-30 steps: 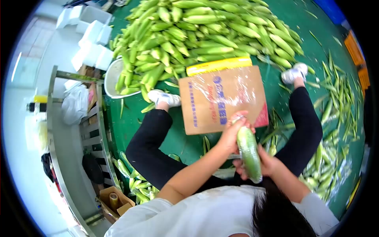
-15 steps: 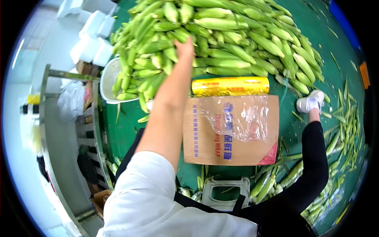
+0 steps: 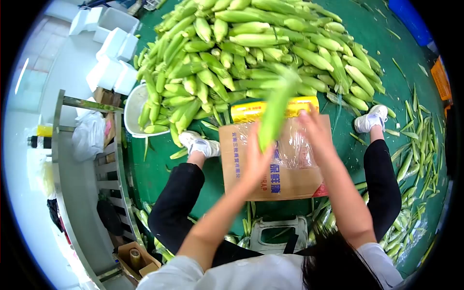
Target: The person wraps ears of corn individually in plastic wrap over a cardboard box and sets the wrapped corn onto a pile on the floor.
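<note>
An ear of corn in its green husk point(image 3: 276, 113), blurred by motion, stands tilted up over the cardboard box. My left hand point(image 3: 257, 155) is closed round its lower end. To the right of it, my right hand point(image 3: 317, 133) hovers over the box's right side with fingers apart and nothing in them, close to the end of the yellow roll of plastic wrap point(image 3: 245, 112). That roll lies along the far edge of the cardboard box point(image 3: 241, 181), and clear film point(image 3: 300, 159) spreads from it over the box top.
Beyond the box rises a big heap of unhusked corn point(image 3: 270, 38), partly spilling over a white tub point(image 3: 136, 108). Wrapped ears and loose husk leaves point(image 3: 420, 145) lie at right. A metal rack point(image 3: 60, 159) stands at left, and a stool point(image 3: 278, 234) shows below me.
My left hand has come back from the heap to above the box, bringing an ear of corn. My right hand has come into view over the box.
</note>
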